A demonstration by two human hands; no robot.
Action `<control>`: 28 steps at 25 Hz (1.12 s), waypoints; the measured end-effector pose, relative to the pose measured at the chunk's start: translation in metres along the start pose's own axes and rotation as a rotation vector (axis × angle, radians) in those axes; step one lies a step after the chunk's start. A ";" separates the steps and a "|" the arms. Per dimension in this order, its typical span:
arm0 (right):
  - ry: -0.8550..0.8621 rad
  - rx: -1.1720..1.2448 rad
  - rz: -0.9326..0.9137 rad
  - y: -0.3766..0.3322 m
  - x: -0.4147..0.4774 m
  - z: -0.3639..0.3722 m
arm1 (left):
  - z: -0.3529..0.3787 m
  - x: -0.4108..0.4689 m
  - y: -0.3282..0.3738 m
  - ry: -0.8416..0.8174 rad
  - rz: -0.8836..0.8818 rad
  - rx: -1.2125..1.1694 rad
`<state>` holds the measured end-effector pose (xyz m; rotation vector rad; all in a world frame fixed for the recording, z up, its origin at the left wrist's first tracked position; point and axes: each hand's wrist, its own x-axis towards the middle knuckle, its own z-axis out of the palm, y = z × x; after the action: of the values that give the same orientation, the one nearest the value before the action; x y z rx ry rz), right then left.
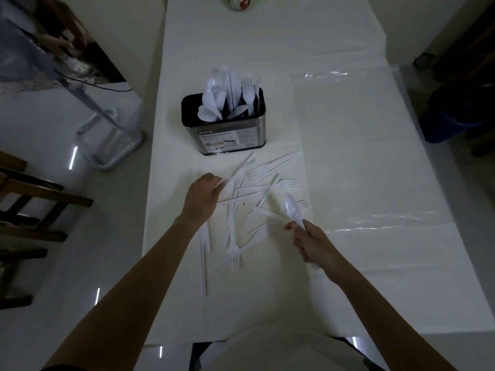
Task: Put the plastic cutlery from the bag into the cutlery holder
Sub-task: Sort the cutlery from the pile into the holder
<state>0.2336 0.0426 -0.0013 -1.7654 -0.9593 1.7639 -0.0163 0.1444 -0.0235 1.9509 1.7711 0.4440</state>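
Note:
A black and steel cutlery holder (230, 135) stands on the white table, with several white spoons, knives and forks upright in it. Loose white plastic cutlery (254, 188) lies scattered on the cloth in front of it. My right hand (310, 243) grips the handle of a white spoon (292, 207), bowl pointing away from me, just right of the pile. My left hand (203, 195) rests over the pile's left edge, fingers curled down onto a white piece; whether it pinches that piece is unclear. The clear plastic bag (356, 145) lies flat to the right.
The table (267, 44) is long and narrow, with floor on both sides. A metal stool frame (107, 129) and wooden chairs (32, 194) stand to the left. A blue bin (450, 121) sits to the right. A green object (237, 2) rests at the far end.

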 end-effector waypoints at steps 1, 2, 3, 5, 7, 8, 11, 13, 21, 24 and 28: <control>0.011 0.000 0.001 -0.004 0.002 -0.002 | -0.004 -0.003 0.002 0.036 0.026 -0.034; 0.025 0.009 0.002 -0.008 0.003 -0.005 | -0.010 -0.006 0.007 0.086 0.036 -0.086; 0.035 0.028 0.001 -0.013 0.005 -0.007 | -0.016 -0.010 0.011 0.139 0.044 -0.139; 0.046 0.053 -0.026 -0.023 0.009 -0.010 | -0.028 -0.021 0.021 0.183 0.024 -0.242; 0.065 -0.014 -0.101 -0.031 0.014 -0.012 | -0.037 -0.034 0.030 0.081 -0.083 -0.378; 0.069 -0.077 -0.150 -0.033 0.017 -0.012 | -0.040 -0.040 0.033 -0.011 -0.118 -0.438; -0.030 -0.202 -0.212 -0.035 0.020 -0.003 | -0.036 -0.060 0.039 -0.268 -0.133 -0.467; -0.172 -0.157 -0.134 -0.030 0.014 0.011 | -0.025 -0.072 0.043 -0.312 -0.133 -0.457; -0.397 -0.054 -0.034 -0.002 -0.017 0.041 | 0.006 -0.087 0.065 -0.054 -0.268 -0.576; -0.370 -0.075 -0.056 0.000 -0.021 0.043 | 0.009 -0.088 0.067 -0.145 -0.204 -0.649; -0.383 -0.033 -0.079 -0.006 -0.020 0.041 | 0.004 -0.081 0.068 -0.094 -0.182 -0.770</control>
<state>0.1937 0.0252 0.0141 -1.4098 -1.1961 2.0873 0.0338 0.0597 0.0151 1.2384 1.4013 0.8075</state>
